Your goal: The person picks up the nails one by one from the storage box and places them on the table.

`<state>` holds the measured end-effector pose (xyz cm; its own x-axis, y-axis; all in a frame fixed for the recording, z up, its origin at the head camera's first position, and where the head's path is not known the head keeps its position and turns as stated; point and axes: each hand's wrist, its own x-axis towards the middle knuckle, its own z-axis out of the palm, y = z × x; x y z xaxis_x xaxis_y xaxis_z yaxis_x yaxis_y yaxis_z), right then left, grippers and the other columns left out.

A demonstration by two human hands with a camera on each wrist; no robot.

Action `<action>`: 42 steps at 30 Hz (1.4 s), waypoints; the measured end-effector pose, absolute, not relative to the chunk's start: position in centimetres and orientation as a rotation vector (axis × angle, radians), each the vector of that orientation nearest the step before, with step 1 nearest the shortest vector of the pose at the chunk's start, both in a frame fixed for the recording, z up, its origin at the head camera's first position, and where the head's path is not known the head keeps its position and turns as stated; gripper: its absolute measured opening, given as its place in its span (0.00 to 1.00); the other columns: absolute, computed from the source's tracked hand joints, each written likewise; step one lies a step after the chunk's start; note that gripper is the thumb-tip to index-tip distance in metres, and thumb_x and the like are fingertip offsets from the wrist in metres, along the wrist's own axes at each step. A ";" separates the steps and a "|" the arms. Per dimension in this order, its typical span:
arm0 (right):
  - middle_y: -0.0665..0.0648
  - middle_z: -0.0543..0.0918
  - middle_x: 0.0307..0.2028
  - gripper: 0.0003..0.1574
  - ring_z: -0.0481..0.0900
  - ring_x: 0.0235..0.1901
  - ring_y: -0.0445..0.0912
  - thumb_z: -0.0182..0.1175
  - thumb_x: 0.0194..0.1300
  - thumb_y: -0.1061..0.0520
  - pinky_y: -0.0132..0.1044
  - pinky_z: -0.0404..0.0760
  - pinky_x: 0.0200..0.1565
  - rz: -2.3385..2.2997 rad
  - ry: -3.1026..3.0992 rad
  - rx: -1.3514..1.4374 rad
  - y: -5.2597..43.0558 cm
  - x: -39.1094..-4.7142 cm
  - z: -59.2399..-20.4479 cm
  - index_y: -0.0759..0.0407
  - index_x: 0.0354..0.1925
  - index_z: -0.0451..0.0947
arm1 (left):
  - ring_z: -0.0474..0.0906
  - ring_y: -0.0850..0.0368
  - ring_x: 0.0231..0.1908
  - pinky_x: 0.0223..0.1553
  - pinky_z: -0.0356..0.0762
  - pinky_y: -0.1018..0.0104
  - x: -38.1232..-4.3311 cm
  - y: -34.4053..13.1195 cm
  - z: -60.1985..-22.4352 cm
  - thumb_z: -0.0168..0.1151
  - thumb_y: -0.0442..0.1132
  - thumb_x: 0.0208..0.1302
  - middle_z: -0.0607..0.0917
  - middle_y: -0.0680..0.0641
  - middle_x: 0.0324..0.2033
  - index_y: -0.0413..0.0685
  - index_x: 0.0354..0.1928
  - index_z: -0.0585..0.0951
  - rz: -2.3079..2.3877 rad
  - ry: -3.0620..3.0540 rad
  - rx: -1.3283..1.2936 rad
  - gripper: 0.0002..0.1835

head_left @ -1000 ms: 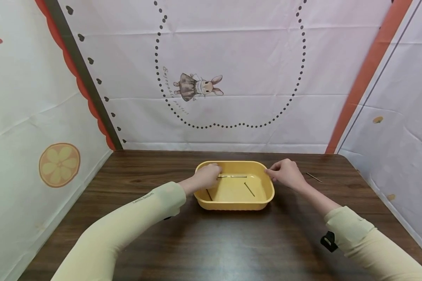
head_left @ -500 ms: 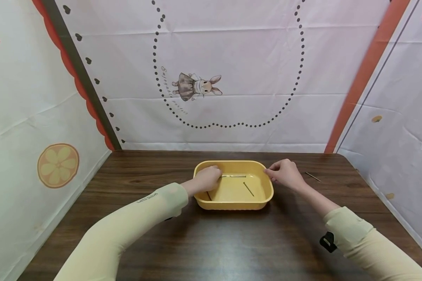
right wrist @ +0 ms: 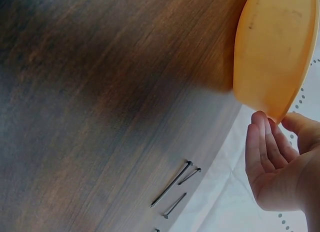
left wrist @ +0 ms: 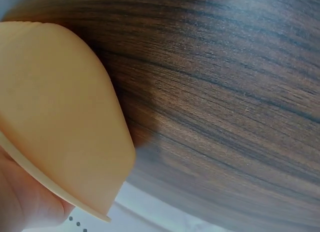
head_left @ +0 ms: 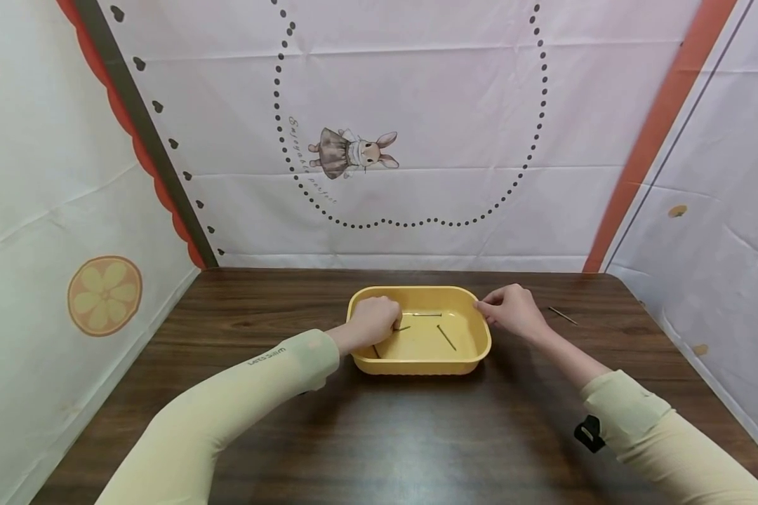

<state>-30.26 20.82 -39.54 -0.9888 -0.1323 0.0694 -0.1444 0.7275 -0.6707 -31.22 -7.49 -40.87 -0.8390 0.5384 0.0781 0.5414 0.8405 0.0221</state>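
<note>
Currently, left of centre, the left hand [head_left: 371, 321] is curled over the yellow tray's [head_left: 417, 363] left rim, inside it, apparently setting down a nail [head_left: 403, 327]; right of centre, the right hand [head_left: 510, 311] pinches the right rim. Next, judging by this, the loose nail [head_left: 562, 315] at right must be fetched.

your head camera looks forward and down from above your forearms, far enough back to take in the whole tabletop [head_left: 417, 435], the yellow tray [head_left: 417, 365] at its middle and the printed cloth walls behind. your left wrist camera sits very near the tray's outer wall [left wrist: 60, 117], low over the wood, facing along it. your right wrist camera is just as near on the tray's other side, and it also catches loose nails [right wrist: 172, 184] on the wood. all three views share the tray and the tabletop around it.
</note>
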 end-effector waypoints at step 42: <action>0.58 0.88 0.29 0.16 0.87 0.30 0.51 0.64 0.66 0.53 0.40 0.89 0.34 1.165 -2.876 0.243 20.7 -30.0 -39.6 0.66 0.39 0.87 | 0.61 0.66 0.20 0.21 0.57 0.77 -30.7 -8.0 -39.3 0.62 0.24 0.54 0.68 0.58 0.16 0.51 0.17 0.74 -0.050 -2.855 -1.405 0.16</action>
<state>-30.04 20.68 -39.63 -0.9874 -0.1333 0.0856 -0.1553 0.7078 -0.6891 -30.69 -7.97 -39.33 -0.6095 0.7925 -0.0223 0.7912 0.6098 0.0463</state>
